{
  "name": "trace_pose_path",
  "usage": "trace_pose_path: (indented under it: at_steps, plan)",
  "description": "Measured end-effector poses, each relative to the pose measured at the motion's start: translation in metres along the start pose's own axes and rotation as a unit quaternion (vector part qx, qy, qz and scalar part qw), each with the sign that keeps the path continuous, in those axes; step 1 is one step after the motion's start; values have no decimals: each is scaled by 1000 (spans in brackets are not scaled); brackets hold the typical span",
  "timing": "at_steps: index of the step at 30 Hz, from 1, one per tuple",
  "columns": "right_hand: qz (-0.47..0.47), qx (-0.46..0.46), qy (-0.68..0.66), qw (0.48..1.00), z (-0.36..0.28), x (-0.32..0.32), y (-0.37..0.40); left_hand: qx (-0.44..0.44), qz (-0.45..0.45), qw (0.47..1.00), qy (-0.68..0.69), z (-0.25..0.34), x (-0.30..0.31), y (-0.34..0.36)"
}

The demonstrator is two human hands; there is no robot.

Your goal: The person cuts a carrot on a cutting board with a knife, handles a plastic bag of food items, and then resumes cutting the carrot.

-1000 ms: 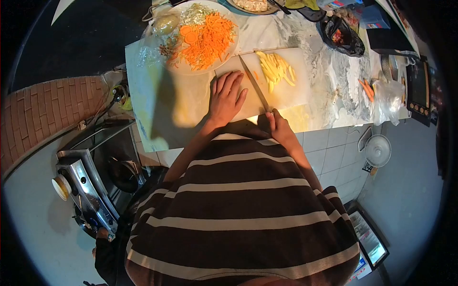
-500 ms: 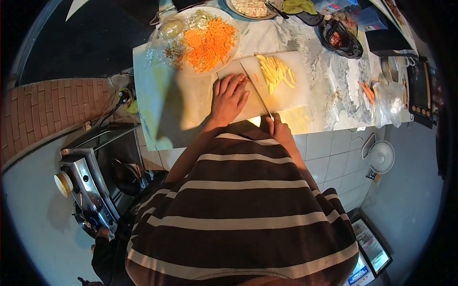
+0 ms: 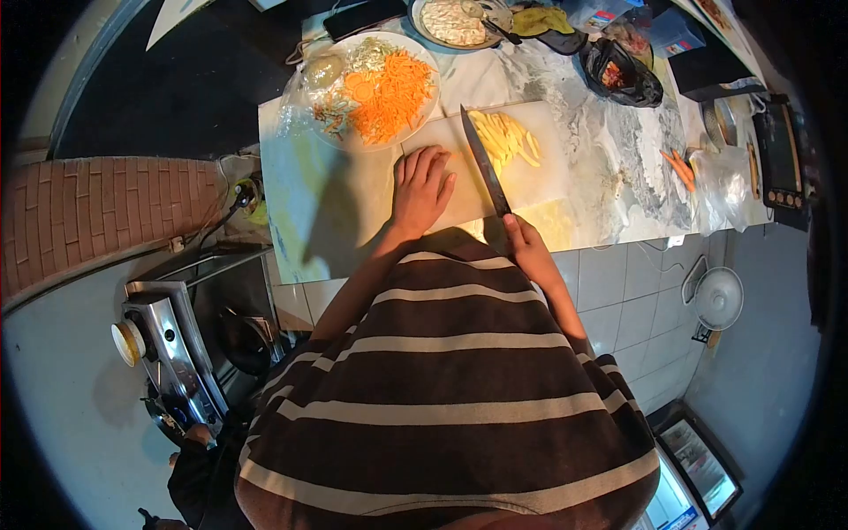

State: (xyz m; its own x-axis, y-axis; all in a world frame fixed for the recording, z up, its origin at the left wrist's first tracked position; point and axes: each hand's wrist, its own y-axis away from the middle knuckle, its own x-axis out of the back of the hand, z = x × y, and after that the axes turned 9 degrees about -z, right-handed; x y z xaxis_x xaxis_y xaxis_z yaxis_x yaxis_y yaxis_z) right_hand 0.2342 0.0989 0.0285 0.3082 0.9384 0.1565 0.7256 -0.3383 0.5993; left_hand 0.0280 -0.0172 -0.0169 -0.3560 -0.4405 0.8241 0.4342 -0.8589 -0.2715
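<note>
My right hand (image 3: 528, 243) grips a kitchen knife (image 3: 484, 163) by its handle at the counter's front edge. The blade points away from me over the white cutting board (image 3: 549, 181), its broad side showing. Beside it on the right lies a pile of pale yellow strips (image 3: 503, 140). My left hand (image 3: 424, 190) rests on the board's left part, left of the blade and apart from it. Its fingers are bent with the tips down, and a trace of orange shows at them; what they hold is hidden. Beyond it, a white plate (image 3: 431, 104) carries shredded carrot (image 3: 396, 97) and pale shreds.
A plastic-wrapped round lump (image 3: 323, 71) sits at the plate's left. Farther right are a black bag (image 3: 632, 84), carrots (image 3: 680, 170) and a clear bag (image 3: 720, 185). Another person's hand (image 3: 199, 433) is near the stove (image 3: 172, 353), lower left.
The knife has shifted slightly and turned, from showing a thin edge to showing its broad side. The orange sliver beside the blade no longer shows. My left hand stays nearly in place.
</note>
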Motion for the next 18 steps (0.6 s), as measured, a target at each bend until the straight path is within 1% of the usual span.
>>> trace_pose_path:
  at_steps: [1, 3, 4, 6, 9, 13, 15, 18]
  plan:
    - [0, 3, -1, 1000, -2, 1, 2, 3, 3, 1000, -3, 1, 1, 0]
    - [50, 43, 84, 994, -6, 1, 6, 2, 11, 1000, -16, 2, 0, 0]
    - [51, 45, 83, 994, -6, 2, 7, 2, 17, 999, -28, 2, 0, 0]
    - [62, 20, 137, 988, -4, 2, 11, -2, 13, 999, -35, 1, 1, 0]
    - [48, -3, 165, 985, -2, 1, 13, -10, 13, 999, -46, 0, 2, 1]
    - [52, -8, 161, 986, 5, -3, 9, -9, 15, 999, -48, 2, 3, 1]
    - [63, 25, 164, 984, 10, -6, 4, -12, 13, 999, -50, 1, 0, 1]
    - [45, 10, 164, 985, 6, -8, -3, -20, 4, 998, -54, 1, 0, 1]
